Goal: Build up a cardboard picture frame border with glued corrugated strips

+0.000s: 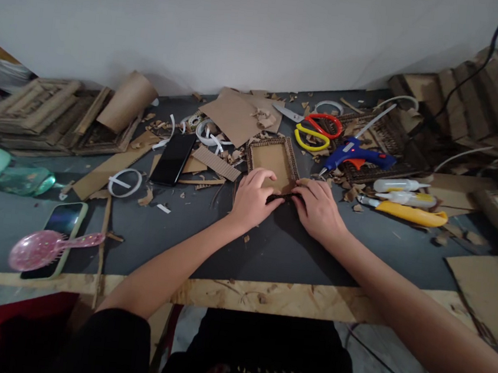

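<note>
Far left of the frame, a pink hairbrush [42, 248] lies across a phone [59, 232] near the desk [268, 254] edge; one elbow bump probably sends both off. Mid-frame, the left hand [251, 201] and right hand [320, 209] press fingers closed onto a dark strip [282, 198] along the cardboard frame [273, 162]'s near edge. It could slip crooked. The blue glue gun [357, 154] upper right looks like a burn risk.

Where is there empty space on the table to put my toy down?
The biggest bare patch of dark mat lies between the pink hairbrush and the left hand. Another lies right of the right hand, below the yellow cutter. It is crowded at the back, around the scissors, glue gun and cardboard frame.
</note>
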Demonstrator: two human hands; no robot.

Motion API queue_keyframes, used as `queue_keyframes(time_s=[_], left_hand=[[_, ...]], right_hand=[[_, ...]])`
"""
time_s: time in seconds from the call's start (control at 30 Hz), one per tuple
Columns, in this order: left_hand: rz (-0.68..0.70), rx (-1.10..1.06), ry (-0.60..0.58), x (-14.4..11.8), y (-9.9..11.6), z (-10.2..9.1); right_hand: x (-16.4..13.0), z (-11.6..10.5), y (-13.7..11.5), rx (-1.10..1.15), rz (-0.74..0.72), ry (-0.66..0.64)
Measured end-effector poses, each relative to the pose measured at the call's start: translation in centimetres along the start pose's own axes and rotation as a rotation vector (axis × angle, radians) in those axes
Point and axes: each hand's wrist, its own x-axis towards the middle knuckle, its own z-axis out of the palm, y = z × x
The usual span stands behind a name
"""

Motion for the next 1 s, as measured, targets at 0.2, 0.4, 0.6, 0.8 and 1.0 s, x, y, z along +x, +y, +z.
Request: queue_keyframes(time_s=[0.2, 0.4, 0.6, 0.8, 1.0], left_hand=[[-0.114, -0.022, 0.036, -0.6, 0.3, -0.3], [-0.097, 0.015, -0.020, -0.7, 0.6, -0.5], [-0.009, 0.033, 0.061, -0.5, 0.7, -0.5], [-0.005, -0.014, -0.002, 0.0, 0.7, 0.1], [0.005, -0.028, -0.060, 0.3, 0.6, 0.6]], right_hand=[[0.1, -0.1, -0.3, 0.010, 0.013, -0.057], [0.2, 0.1, -0.3, -0.046, 0.023, -0.073], [0.3, -0.2, -0.1, -0.022, -0.035, -0.069], [0.6, -0.3, -0.1, 0.003, -0.036, -0.111], [0.7, -0.1, 0.1, -0.036, -0.040, -0.123]])
